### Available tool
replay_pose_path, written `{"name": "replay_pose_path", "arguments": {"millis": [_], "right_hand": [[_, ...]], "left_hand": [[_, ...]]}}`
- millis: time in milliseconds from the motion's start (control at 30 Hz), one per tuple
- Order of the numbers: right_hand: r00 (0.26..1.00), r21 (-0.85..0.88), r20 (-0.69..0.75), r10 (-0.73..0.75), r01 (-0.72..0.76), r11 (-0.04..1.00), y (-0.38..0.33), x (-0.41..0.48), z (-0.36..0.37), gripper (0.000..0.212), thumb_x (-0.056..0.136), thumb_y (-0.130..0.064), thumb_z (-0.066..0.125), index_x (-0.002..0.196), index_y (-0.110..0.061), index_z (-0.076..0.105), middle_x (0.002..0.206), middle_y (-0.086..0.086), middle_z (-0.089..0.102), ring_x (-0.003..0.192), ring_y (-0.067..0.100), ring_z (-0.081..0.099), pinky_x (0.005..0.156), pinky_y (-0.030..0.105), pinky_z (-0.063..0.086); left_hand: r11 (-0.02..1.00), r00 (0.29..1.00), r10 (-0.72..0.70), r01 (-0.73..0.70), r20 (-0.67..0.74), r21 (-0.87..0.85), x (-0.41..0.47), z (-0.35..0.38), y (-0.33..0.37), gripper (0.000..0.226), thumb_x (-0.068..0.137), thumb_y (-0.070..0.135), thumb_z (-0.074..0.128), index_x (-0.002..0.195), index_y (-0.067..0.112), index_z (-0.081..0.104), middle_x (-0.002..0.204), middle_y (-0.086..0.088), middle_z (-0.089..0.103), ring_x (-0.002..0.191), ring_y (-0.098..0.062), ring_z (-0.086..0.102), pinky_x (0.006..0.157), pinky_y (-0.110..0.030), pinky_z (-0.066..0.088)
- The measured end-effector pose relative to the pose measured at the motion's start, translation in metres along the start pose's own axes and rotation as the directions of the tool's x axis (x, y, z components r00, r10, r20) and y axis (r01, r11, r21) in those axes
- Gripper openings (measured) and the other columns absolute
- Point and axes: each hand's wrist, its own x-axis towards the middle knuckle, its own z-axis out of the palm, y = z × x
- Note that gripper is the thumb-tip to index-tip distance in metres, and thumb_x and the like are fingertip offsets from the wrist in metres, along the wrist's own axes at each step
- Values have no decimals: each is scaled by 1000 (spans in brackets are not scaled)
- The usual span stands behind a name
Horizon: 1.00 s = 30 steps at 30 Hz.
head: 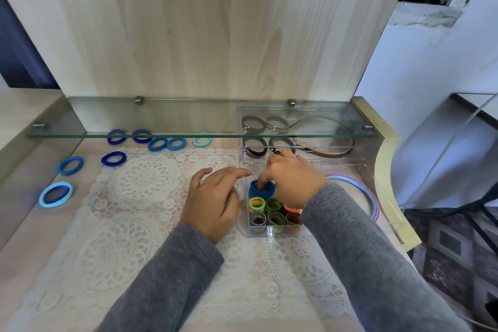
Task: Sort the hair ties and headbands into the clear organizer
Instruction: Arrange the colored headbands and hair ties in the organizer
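Note:
A small clear organizer (256,232) stands on the lace mat, with green, orange and dark hair ties upright in its front part. At its back sits a bunch of blue hair ties (265,190); my right hand (292,176) pinches them from above, thumb pushed into their middle. My left hand (215,197) rests on the mat just left of the organizer, fingers relaxed, its fingertips close to the box's back corner. Several blue hair ties lie loose at the left, among them a light blue one (56,194) and a dark blue one (113,158).
A glass shelf (161,135) runs across above the desk's back. Behind the organizer a longer clear tray (336,164) holds brown ties and a brown headband (334,152). Pastel headbands (369,194) lie to the right, near the desk's curved edge (388,178).

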Motion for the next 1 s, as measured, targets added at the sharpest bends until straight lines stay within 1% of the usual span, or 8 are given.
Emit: {"name": "replay_pose_path", "arguments": {"millis": [200, 400, 500, 567, 733, 833, 900, 1000], "right_hand": [[1000, 42, 10, -13, 13, 999, -6, 0, -1, 40, 90, -10, 48, 116, -36, 63, 118, 1, 48, 112, 23, 35, 94, 36, 31], [1000, 0, 15, -12, 12, 1000, -10, -2, -1, 38, 92, -14, 47, 118, -38, 61, 120, 2, 47, 114, 24, 34, 94, 37, 31], [1000, -11, 12, -12, 12, 1000, -11, -4, -1, 39, 92, -13, 46, 118, -38, 61, 121, 2, 47, 114, 25, 34, 95, 38, 31], [1000, -11, -6, -9, 9, 1000, -11, -5, -1, 39, 92, -13, 47, 116, -37, 64, 120, 1, 48, 113, 24, 35, 95, 38, 31], [996, 44, -84, 9, -5, 999, -8, -6, -3, 35, 88, -11, 49, 104, -36, 68, 112, -5, 48, 110, 20, 35, 94, 37, 30], [981, 129, -179, 73, -50, 990, -3, -9, -1, 34, 86, -8, 48, 97, -34, 67, 101, -11, 44, 110, 17, 36, 96, 36, 31], [962, 185, -221, 161, -120, 975, -1, -11, 3, 34, 85, -7, 47, 95, -32, 67, 105, -9, 49, 112, 18, 38, 97, 37, 32], [942, 158, -215, 258, -228, 961, 2, -14, 7, 30, 86, -11, 48, 95, -32, 68, 117, -5, 53, 116, 20, 39, 98, 39, 33]], "left_hand": [[1000, 1000, 20, -20, -16, 3, 0, -1, 1, 46, 81, 18, 32, 116, 28, 61, 115, 14, 64, 114, 2, 50, 108, -32, 23], [1000, 1000, 20, -20, 2, 11, 1, -1, 2, 46, 81, 19, 31, 116, 29, 61, 117, 15, 64, 114, 0, 52, 108, -33, 23], [999, 999, 33, -33, 7, 13, 0, -1, 2, 45, 81, 19, 32, 114, 28, 62, 117, 16, 64, 114, 0, 52, 108, -36, 25], [999, 999, 51, -51, 12, 14, 0, -1, 2, 42, 81, 18, 34, 111, 28, 62, 118, 17, 63, 116, 0, 51, 107, -37, 26], [997, 997, 74, -75, 35, 16, 0, -1, 1, 38, 81, 20, 36, 108, 28, 62, 122, 17, 61, 120, -1, 48, 106, -36, 25], [997, 996, 78, -79, 54, 17, 0, -2, 2, 38, 80, 22, 36, 106, 28, 63, 123, 17, 60, 120, -3, 48, 106, -35, 24], [996, 994, 83, -85, 74, 23, 0, -2, 3, 39, 79, 24, 36, 106, 28, 64, 123, 17, 59, 119, -4, 49, 106, -34, 24], [995, 991, 91, -94, 100, 26, 0, -2, 3, 39, 79, 25, 36, 104, 27, 66, 123, 15, 59, 119, -5, 49, 106, -34, 24]]}}
